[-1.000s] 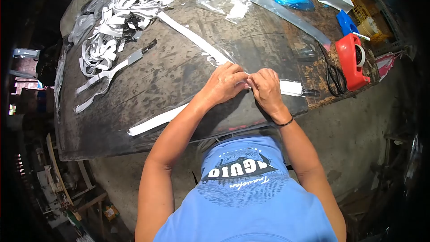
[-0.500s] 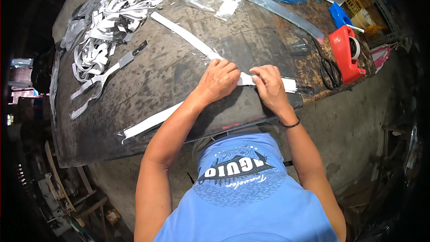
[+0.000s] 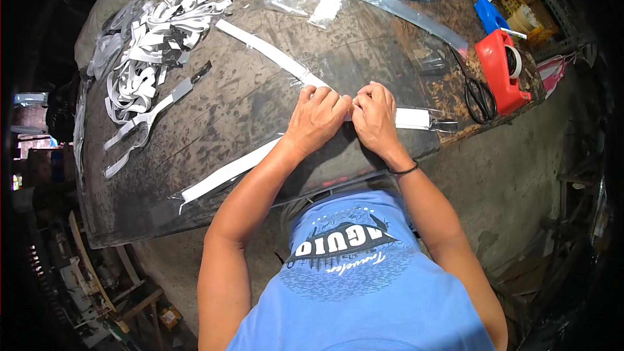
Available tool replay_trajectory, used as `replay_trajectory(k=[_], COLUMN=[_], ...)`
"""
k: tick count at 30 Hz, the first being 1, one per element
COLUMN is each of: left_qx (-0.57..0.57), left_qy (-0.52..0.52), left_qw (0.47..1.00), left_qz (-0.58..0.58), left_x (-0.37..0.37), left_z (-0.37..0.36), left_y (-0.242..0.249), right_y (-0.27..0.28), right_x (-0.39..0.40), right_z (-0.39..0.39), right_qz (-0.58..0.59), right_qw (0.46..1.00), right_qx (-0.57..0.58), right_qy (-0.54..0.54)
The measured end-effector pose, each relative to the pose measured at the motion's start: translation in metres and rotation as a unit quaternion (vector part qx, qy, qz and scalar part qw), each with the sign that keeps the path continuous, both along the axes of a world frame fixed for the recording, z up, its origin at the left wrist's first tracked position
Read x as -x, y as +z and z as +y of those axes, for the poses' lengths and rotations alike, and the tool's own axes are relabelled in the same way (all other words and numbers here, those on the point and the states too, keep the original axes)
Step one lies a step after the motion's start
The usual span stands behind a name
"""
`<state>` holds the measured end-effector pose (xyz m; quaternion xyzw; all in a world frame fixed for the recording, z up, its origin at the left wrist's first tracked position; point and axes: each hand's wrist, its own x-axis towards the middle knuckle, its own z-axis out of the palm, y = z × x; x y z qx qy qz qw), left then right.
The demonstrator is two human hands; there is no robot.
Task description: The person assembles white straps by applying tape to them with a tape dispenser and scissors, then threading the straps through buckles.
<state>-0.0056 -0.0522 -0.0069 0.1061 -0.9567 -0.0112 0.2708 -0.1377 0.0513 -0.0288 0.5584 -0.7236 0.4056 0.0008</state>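
Observation:
A white strap in clear plastic wrap lies across the table, one arm (image 3: 266,49) running to the upper left, another (image 3: 227,170) to the lower left and a short end (image 3: 413,119) to the right. Where these meet, my left hand (image 3: 317,117) is closed on the strap, knuckles up. My right hand (image 3: 375,119) is closed beside it, fingertips pinching the strap close to the left fingers. Both hands hide the joint between them. Black hardware (image 3: 444,126) in plastic shows at the right end.
White straps (image 3: 146,49) are heaped at the upper left, with a loose strap (image 3: 174,95) nearby. Clear plastic (image 3: 325,0) lies at the back. Black scissors (image 3: 480,99) and a red tape dispenser (image 3: 500,78) stand right, beside the dark table's (image 3: 162,182) edge.
My right hand has moved left against my left hand, and its fingers have closed on the strap. More of the strap's right end now shows.

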Motion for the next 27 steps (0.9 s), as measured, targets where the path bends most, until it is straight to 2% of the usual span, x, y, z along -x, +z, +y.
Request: replay_trajectory(k=[2, 7, 9, 10, 12, 15, 19, 21, 23, 27], left_qx=[0.042, 0.065, 0.069, 0.065, 0.063, 0.060, 0.056, 0.057, 0.057, 0.096], left_qy=[0.006, -0.001, -0.007, -0.013, -0.017, -0.024, -0.019, -0.015, 0.007, -0.011], left_qw=[0.999, 0.998, 0.997, 0.998, 0.998, 0.998, 0.998, 0.998, 0.997, 0.995], left_qz=[0.008, 0.007, 0.018, 0.014, 0.010, 0.005, 0.005, 0.005, 0.041, 0.039], left_x=[-0.001, -0.003, -0.003, -0.004, -0.004, -0.002, -0.003, -0.003, -0.002, -0.004], left_z=[0.002, 0.000, -0.002, -0.002, -0.003, -0.004, -0.003, -0.002, 0.000, -0.001], left_y=[0.000, -0.005, -0.004, -0.004, -0.003, -0.003, -0.001, -0.003, -0.006, -0.006], right_y=[-0.001, 0.002, 0.009, 0.012, 0.016, 0.020, 0.018, 0.015, 0.008, 0.005], right_x=[0.000, 0.000, 0.001, 0.003, 0.004, -0.001, 0.003, 0.005, 0.009, 0.014], right_z=[-0.001, 0.004, 0.011, 0.014, 0.019, 0.018, 0.012, 0.007, 0.002, -0.004], right_qz=[-0.006, -0.010, -0.082, -0.082, 0.040, 0.108, 0.138, 0.055, 0.034, -0.006], right_qw=[1.000, 0.999, 0.996, 0.996, 0.997, 0.993, 0.989, 0.996, 0.995, 0.990], right_qx=[-0.011, -0.033, 0.015, 0.016, 0.032, 0.009, -0.002, -0.046, -0.068, -0.132], right_qy=[-0.006, -0.001, 0.033, 0.036, 0.054, 0.047, 0.060, 0.062, 0.056, 0.056])
